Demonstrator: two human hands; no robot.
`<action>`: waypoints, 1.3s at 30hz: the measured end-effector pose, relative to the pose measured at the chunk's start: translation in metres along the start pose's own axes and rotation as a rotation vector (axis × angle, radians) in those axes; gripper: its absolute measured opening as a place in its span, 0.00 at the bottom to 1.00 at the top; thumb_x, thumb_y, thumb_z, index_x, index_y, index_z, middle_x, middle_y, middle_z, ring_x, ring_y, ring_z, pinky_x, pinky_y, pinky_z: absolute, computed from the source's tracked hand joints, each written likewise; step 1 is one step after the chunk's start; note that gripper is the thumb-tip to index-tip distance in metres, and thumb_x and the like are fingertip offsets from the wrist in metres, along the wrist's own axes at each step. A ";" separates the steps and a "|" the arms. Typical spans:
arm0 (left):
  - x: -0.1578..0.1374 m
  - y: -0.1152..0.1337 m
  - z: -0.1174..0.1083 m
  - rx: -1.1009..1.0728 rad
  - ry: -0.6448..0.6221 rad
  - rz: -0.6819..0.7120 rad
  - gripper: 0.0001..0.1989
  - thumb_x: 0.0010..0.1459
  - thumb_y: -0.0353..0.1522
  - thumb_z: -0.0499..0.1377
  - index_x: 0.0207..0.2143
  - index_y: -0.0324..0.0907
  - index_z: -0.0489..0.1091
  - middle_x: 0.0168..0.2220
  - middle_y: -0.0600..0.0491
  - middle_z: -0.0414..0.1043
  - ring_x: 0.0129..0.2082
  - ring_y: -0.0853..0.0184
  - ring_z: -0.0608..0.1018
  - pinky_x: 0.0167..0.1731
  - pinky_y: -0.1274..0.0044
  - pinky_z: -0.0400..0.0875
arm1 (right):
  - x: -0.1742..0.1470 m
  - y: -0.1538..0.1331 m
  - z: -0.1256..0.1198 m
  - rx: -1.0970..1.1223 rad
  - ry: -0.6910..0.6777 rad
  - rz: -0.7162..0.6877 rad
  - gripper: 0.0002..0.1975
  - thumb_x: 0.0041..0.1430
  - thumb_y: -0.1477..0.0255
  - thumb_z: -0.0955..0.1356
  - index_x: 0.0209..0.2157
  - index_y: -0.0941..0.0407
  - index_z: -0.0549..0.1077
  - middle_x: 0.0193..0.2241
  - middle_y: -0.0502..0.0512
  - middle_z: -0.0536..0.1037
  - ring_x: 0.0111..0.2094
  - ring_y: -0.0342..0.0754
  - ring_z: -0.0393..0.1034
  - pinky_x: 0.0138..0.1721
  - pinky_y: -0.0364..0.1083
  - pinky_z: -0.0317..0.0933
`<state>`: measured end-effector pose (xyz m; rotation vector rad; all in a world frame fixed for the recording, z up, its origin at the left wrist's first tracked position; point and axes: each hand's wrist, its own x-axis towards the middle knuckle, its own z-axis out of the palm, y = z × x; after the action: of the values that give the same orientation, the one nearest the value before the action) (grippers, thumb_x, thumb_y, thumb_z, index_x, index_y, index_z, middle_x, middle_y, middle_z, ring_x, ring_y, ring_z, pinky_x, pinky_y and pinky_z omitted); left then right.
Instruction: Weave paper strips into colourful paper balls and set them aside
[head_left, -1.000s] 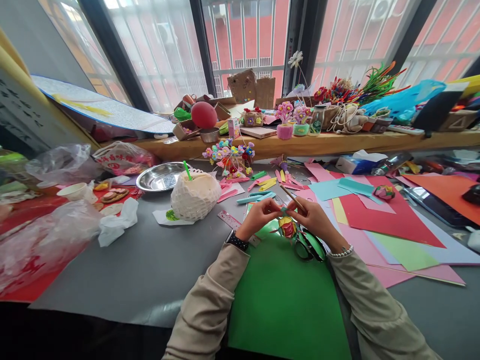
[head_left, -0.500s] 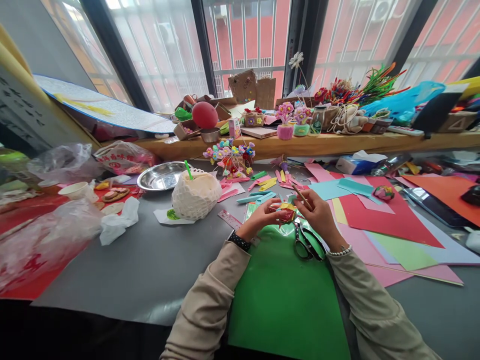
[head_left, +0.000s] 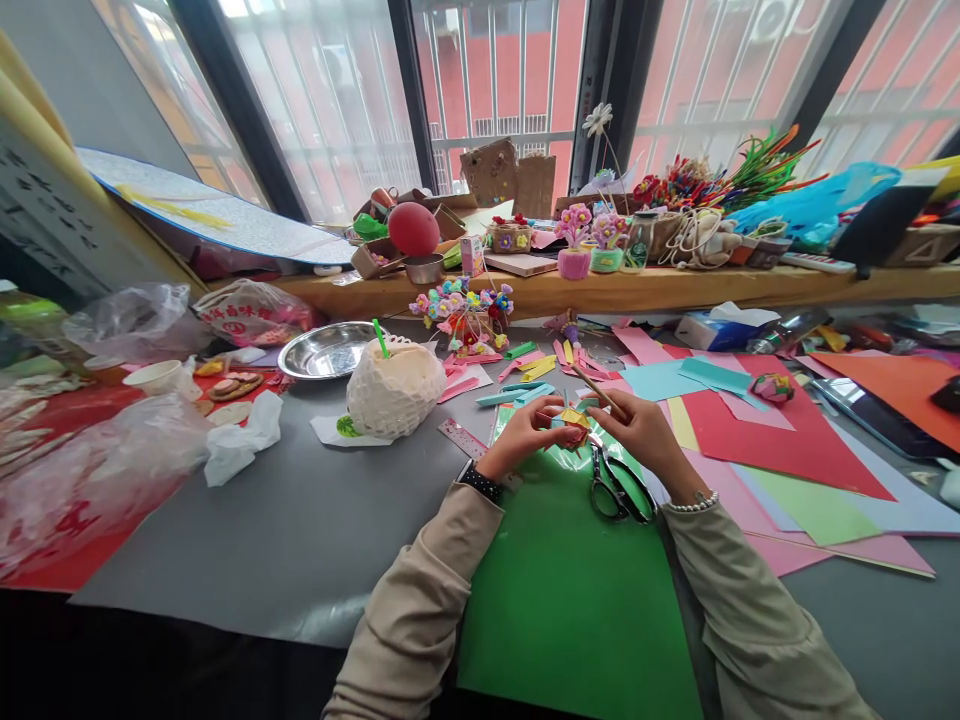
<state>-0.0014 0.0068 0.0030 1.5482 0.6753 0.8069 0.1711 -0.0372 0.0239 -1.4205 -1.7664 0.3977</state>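
My left hand (head_left: 523,440) is closed around a small folded paper ball (head_left: 576,418) of red, yellow and light blue strips, above the green sheet (head_left: 577,600). In my right hand (head_left: 646,440) is a thin wooden stick (head_left: 589,385), slanting up to the left. The right fingertips are close against the ball's blue strip; whether they pinch it I cannot tell. Black-handled scissors (head_left: 616,490) lie on the green sheet just below the hands. A similar multicoloured paper ball (head_left: 772,387) rests on the coloured paper to the right.
Yellow strips (head_left: 538,368) and blue strips (head_left: 504,395) lie beyond my hands. To the left stand a coconut (head_left: 396,388) with a green straw and a metal plate (head_left: 328,352). Coloured sheets (head_left: 795,420) cover the right side. Crafts line the wooden ledge (head_left: 540,290).
The stick in my right hand has tipped further left and lies flatter. My left hand still holds the paper ball, now turned to show more yellow. The whole view has shifted slightly.
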 end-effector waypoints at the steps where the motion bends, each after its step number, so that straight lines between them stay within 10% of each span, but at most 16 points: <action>1: 0.000 -0.001 0.000 0.008 -0.001 -0.001 0.27 0.40 0.39 0.63 0.42 0.37 0.60 0.34 0.48 0.69 0.26 0.72 0.72 0.22 0.82 0.60 | 0.000 0.000 0.000 -0.004 -0.001 0.002 0.12 0.51 0.66 0.63 0.35 0.57 0.71 0.19 0.48 0.65 0.18 0.39 0.50 0.19 0.41 0.46; 13: 0.002 -0.004 0.000 0.036 0.013 -0.045 0.27 0.41 0.42 0.62 0.41 0.35 0.62 0.30 0.50 0.69 0.24 0.71 0.72 0.17 0.84 0.58 | 0.000 0.004 0.014 -0.208 0.071 -0.150 0.08 0.51 0.71 0.62 0.32 0.57 0.70 0.29 0.55 0.74 0.27 0.45 0.64 0.27 0.42 0.55; 22: 0.000 -0.004 0.001 0.118 0.014 -0.012 0.28 0.40 0.42 0.62 0.43 0.37 0.61 0.35 0.49 0.67 0.24 0.74 0.71 0.18 0.83 0.60 | 0.004 0.005 0.005 -0.069 -0.078 -0.079 0.12 0.53 0.69 0.62 0.35 0.58 0.72 0.23 0.52 0.73 0.20 0.41 0.59 0.21 0.40 0.52; 39: 0.001 0.005 0.001 -0.234 0.131 -0.088 0.29 0.36 0.39 0.65 0.41 0.36 0.62 0.32 0.49 0.71 0.29 0.68 0.74 0.31 0.76 0.67 | 0.002 0.000 0.008 0.125 0.089 0.054 0.13 0.50 0.65 0.64 0.36 0.57 0.66 0.28 0.52 0.73 0.17 0.38 0.55 0.19 0.40 0.52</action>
<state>-0.0003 0.0064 0.0076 1.2546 0.7126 0.8928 0.1657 -0.0339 0.0195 -1.3788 -1.6067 0.4584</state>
